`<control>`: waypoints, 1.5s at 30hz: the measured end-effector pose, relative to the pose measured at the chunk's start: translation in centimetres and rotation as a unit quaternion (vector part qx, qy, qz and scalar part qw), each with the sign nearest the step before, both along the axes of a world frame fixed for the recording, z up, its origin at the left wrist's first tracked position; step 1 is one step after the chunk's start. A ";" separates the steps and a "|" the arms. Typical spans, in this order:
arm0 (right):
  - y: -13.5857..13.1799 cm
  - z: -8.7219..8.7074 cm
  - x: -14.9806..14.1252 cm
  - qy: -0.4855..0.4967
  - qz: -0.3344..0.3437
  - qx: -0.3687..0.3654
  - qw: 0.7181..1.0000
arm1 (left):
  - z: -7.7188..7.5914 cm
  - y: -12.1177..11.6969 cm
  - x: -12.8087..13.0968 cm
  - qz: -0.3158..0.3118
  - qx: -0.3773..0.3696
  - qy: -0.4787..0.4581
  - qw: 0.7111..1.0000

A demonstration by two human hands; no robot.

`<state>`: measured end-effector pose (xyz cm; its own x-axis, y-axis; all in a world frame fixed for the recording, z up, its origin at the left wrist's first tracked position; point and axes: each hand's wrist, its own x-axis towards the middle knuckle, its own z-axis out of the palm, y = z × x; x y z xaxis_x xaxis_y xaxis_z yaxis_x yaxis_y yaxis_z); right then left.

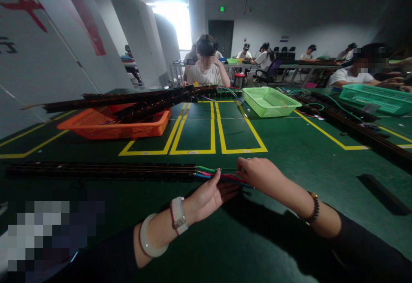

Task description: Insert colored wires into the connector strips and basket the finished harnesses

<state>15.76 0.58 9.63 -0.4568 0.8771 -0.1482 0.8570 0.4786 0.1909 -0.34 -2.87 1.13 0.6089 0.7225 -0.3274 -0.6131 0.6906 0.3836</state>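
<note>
A long dark strip (103, 171) lies across the green table in front of me. Green, red and blue wires (206, 174) run out of its right end. My left hand (207, 198) holds this bundle from below, thumb over the wires and fingers stretched beneath them. Just to the right, the fingers of my right hand (260, 175) are pinched together on the wires' far part. Its fingertips partly hide what they grip. A small dark wire end (246, 193) shows below my right hand.
An orange basket (112, 130) with dark strips (141, 107) across it stands at the left. Farther back are a light green basket (270, 103) and a teal basket (376, 98). A dark bar (383, 193) lies at the right. A person (206, 68) sits opposite.
</note>
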 end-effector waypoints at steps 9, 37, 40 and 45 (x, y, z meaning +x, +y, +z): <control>4.8 -5.0 2.6 0.140 -0.006 0.038 0.989 | -0.6 0.5 -0.1 -0.006 -0.005 0.004 1.000; 1.5 -1.0 0.6 -0.018 -0.011 -0.023 1.000 | -0.3 0.3 0.0 -0.014 0.001 0.028 1.000; 1.9 -1.3 0.6 -0.021 -0.015 -0.004 1.000 | -0.4 0.3 0.0 -0.004 0.008 0.035 0.999; 2.8 -2.7 1.1 -0.010 -0.021 0.002 1.000 | -0.7 0.3 0.0 0.007 0.016 0.025 1.000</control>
<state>16.89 3.40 6.95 -0.4163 0.8964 -0.1524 0.8727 0.4409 0.2097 -0.35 -2.56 0.46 0.5825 0.7412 -0.3336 -0.6025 0.6692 0.4350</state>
